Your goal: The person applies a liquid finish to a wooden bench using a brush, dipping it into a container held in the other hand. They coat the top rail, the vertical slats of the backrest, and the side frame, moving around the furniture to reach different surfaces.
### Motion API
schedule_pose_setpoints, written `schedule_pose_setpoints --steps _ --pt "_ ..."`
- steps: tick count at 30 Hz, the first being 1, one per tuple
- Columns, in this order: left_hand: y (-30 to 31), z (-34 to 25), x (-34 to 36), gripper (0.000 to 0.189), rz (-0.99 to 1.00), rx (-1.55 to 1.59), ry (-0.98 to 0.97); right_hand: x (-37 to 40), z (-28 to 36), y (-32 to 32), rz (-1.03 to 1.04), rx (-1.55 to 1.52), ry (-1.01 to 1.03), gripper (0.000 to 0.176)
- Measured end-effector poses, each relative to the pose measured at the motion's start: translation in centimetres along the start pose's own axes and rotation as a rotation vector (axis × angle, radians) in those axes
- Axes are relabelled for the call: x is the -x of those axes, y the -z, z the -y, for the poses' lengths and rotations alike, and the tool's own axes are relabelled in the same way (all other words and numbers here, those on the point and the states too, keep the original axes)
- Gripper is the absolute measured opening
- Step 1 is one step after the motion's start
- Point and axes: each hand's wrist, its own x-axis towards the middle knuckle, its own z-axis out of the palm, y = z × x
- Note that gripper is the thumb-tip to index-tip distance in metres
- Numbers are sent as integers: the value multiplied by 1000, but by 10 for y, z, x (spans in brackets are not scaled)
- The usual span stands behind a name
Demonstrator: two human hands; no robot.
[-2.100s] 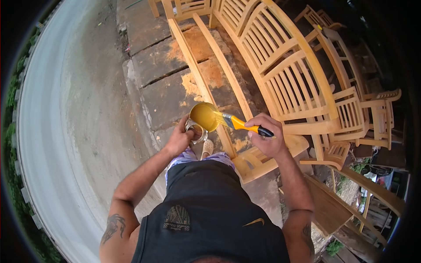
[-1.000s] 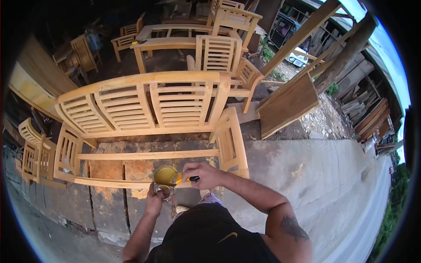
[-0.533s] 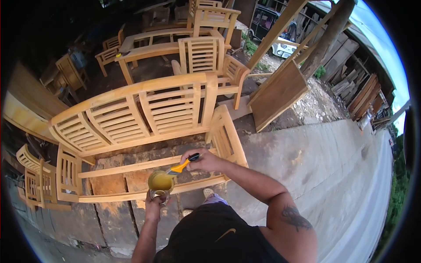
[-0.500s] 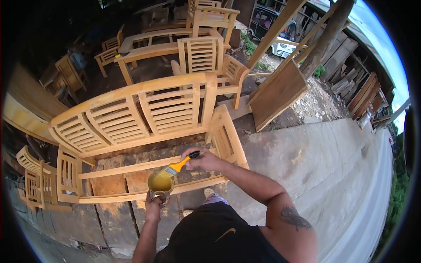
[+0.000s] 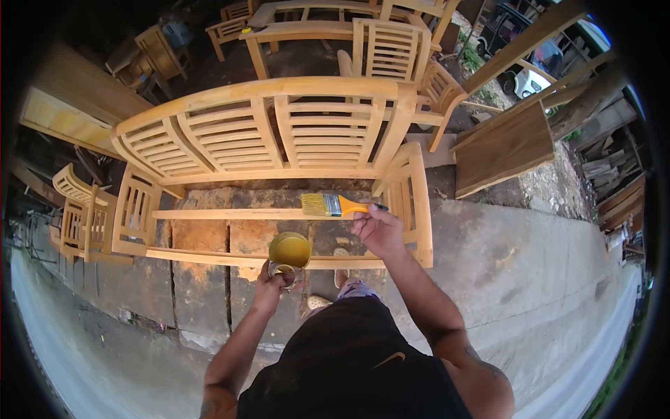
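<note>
A yellow-handled paintbrush is pinched in my right hand, its pale bristles pointing left and overlapping the inner rail of a wooden bench frame. My left hand is closed around a round container by its lower, handle-like part. Yellow-brown liquid shows inside its wide mouth, which sits below and left of the bristles. The light wood bench has a slatted backrest, slatted ends and an open seat. Its front rail passes behind the container in this view.
Behind the bench stand a wooden table frame and a slatted chair. A wide brown board leans at the right. A small slatted chair is at the left. Concrete floor spreads to the right.
The brush has come out of the container's mouth and moved up and right, turning nearly level. My view has shifted, so the bench sits higher and further right. Both hands keep their hold.
</note>
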Motion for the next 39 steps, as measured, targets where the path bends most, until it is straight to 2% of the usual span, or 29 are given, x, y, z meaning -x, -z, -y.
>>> schedule_pose_setpoints --steps 3,6,11,14,18,20,25,29,33,39 --pt "-10 -6 -13 67 -7 -7 11 -15 20 23 35 -3 28 30" --pt "-17 -15 -25 71 -43 -34 37 -26 50 28 -36 -26 84 31" --pt "-49 -38 -44 64 -83 -60 61 -52 111 64 -221 225 342 27" --pt "-62 -42 -62 64 -89 -161 45 -71 143 94 -407 546 474 26" --pt "-88 -51 -77 62 -92 -169 34 -98 179 121 -608 669 553 17" --pt "-100 -54 -86 62 -113 -185 45 -111 190 134 -623 698 615 19" --pt "-123 -70 -102 61 -36 -219 126 -157 205 145 -720 675 759 24" --pt "-137 -76 -114 58 -26 -238 114 -200 210 144 -820 965 805 27" --pt "-129 -67 -132 52 -25 -255 156 -237 221 139 -830 1093 969 27" --pt "-141 -76 -139 49 -42 -280 142 -232 202 188 -885 967 822 27"
